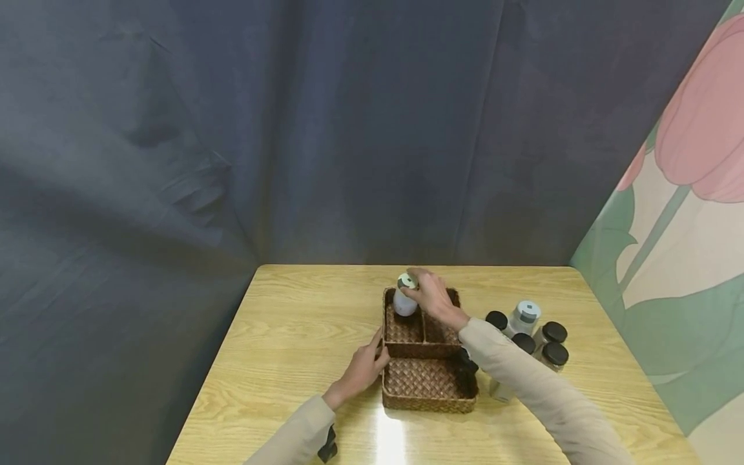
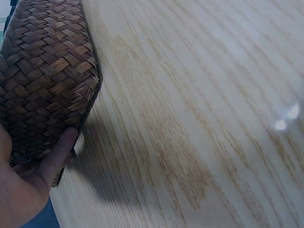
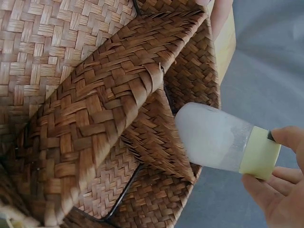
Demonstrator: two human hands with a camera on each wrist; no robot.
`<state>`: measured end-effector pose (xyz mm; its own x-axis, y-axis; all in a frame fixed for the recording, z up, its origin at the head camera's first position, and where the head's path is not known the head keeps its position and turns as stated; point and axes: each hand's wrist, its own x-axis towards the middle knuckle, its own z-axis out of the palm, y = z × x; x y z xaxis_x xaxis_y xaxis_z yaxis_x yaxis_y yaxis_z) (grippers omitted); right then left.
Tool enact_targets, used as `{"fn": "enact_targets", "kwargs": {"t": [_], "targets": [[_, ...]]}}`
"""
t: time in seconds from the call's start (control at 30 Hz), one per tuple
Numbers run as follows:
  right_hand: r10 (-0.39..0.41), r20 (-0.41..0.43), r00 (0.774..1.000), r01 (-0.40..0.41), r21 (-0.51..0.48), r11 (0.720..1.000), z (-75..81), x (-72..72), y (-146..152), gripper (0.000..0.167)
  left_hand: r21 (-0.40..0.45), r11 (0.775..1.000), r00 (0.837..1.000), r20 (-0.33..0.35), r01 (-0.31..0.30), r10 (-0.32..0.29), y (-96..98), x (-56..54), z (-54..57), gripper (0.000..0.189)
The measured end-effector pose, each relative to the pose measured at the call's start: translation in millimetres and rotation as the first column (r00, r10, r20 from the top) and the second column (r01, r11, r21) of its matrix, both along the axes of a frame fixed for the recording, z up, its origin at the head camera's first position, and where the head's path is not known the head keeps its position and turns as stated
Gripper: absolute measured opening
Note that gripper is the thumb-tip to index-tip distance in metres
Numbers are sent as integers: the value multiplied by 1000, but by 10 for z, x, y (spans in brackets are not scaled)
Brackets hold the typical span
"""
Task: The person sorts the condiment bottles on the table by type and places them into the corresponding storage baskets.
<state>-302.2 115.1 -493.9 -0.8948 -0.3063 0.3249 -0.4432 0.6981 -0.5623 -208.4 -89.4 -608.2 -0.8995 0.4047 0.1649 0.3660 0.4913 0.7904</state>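
A brown woven basket [image 1: 429, 404] with two small back compartments and one wide front compartment stands on the table. My left hand [image 1: 361, 369] grips its left side near the cross divider; the left wrist view shows a finger against the woven wall [image 2: 50, 71]. With fingertips and thumb, my right hand [image 1: 433, 295] pinches the pale green cap [image 3: 260, 152] of a clear seasoning bottle [image 3: 213, 137] filled with something white. In the head view this bottle [image 1: 405, 304] is at the back-left compartment; whether its base touches the bottom is unclear.
Right of the basket stand several black-capped jars [image 1: 554, 332] and a bottle with a pale, whitish cap [image 1: 527, 311]. My right sleeve [image 1: 523, 381] partly hides them. A dark curtain [image 1: 372, 129] hangs behind the wooden table [image 1: 279, 336]; a flowered wall [image 1: 686, 258] borders the right.
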Motion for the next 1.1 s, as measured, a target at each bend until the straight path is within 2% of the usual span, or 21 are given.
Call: {"fn": "enact_targets", "kwargs": {"t": [0.3, 0.57, 0.9, 1.1], "targets": [[0, -35, 999, 0, 10, 1000, -108, 7, -20, 45, -14, 1000, 1000, -19, -10, 10, 23, 21, 14, 60], [9, -75, 997, -7, 32, 999, -138, 2, -23, 43, -18, 1000, 1000, 12, -6, 6, 8, 8, 23, 62], [15, -2, 1000, -15, -6, 1000, -218, -31, 0, 45, -10, 1000, 1000, 13, -7, 7, 7, 4, 16, 61], [10, 38, 999, -11, 12, 1000, -253, -31, -27, 45, -3, 1000, 1000, 15, -7, 7, 7, 7, 10, 60]]}}
